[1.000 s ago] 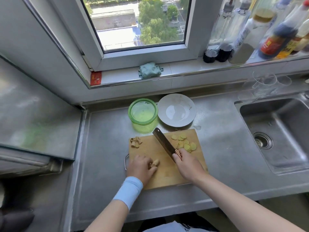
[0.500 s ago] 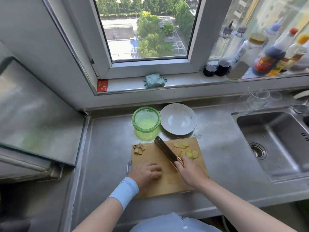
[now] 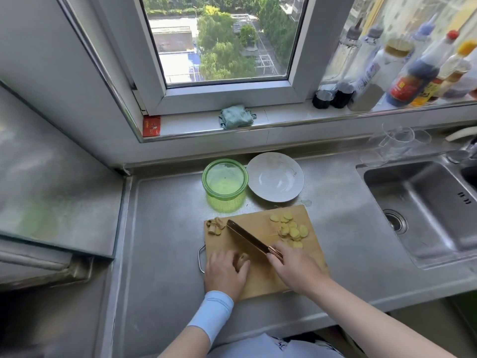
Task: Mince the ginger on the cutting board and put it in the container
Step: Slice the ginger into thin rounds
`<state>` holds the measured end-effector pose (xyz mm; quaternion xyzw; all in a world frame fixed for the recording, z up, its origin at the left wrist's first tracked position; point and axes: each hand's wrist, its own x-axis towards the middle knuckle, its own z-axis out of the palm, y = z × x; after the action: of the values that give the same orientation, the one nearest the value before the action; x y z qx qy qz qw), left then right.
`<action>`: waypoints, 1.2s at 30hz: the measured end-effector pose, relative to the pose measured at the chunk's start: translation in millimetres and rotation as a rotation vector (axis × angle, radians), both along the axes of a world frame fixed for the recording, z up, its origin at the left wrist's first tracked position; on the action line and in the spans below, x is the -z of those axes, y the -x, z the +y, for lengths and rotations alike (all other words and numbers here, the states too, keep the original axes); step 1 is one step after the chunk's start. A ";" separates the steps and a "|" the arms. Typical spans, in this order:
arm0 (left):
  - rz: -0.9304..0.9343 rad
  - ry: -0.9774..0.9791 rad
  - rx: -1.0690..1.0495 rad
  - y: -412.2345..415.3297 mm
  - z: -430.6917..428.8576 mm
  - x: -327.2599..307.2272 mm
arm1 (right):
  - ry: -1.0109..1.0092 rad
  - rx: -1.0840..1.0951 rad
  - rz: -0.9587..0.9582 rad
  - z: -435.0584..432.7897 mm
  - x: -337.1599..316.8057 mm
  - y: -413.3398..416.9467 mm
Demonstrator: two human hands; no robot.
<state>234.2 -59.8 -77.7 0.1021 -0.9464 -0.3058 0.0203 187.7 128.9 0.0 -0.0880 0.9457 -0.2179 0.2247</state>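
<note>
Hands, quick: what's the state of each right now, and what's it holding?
Left hand: closed on the ginger chunk, pinning it to the cutting board.
Right hand: closed round the knife handle.

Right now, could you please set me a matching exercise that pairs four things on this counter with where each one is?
Things:
1. knife
2. ginger piece
3. ginger slices
4. green container

Places:
A. on the counter beyond the board, beside the white plate
B. held by the left hand
C. loose on the board's right part
D. gripped by the right hand

Pairs: 1-D, 2-B, 3-C, 4-A.
</note>
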 end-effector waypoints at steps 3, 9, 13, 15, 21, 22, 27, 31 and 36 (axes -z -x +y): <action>0.140 -0.105 0.139 -8.3 -3.7 6.2 | -0.007 -0.060 0.006 3.4 1.1 -2.6; 0.179 -0.087 0.076 -11.4 2.5 6.8 | -0.016 -0.184 0.045 8.9 3.9 -2.9; 0.188 -0.069 0.071 -7.2 4.5 3.9 | -0.001 -0.239 0.014 12.8 8.2 2.1; 0.163 -0.068 0.035 -4.3 6.4 5.8 | 0.001 -0.259 0.021 14.1 13.1 2.6; 0.131 -0.063 -0.097 -7.0 18.6 7.3 | 0.044 -0.308 0.007 14.5 22.6 3.0; 0.139 -0.047 -0.097 -6.9 20.0 8.5 | 0.043 -0.317 0.007 14.3 23.3 4.3; 0.187 0.036 -0.089 -6.6 24.7 12.1 | 0.020 -0.385 0.050 16.5 21.3 7.3; 0.221 0.071 -0.129 -7.3 28.6 13.9 | 0.048 -0.380 0.068 32.3 17.5 -3.5; 0.230 0.123 -0.035 -4.4 27.3 13.7 | 0.039 -0.380 0.099 49.2 21.3 -11.4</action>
<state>238.7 -32.5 -91.4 0.0816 -0.9528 -0.2565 0.1403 199.1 178.1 -21.3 -0.2800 0.9175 -0.1853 0.2134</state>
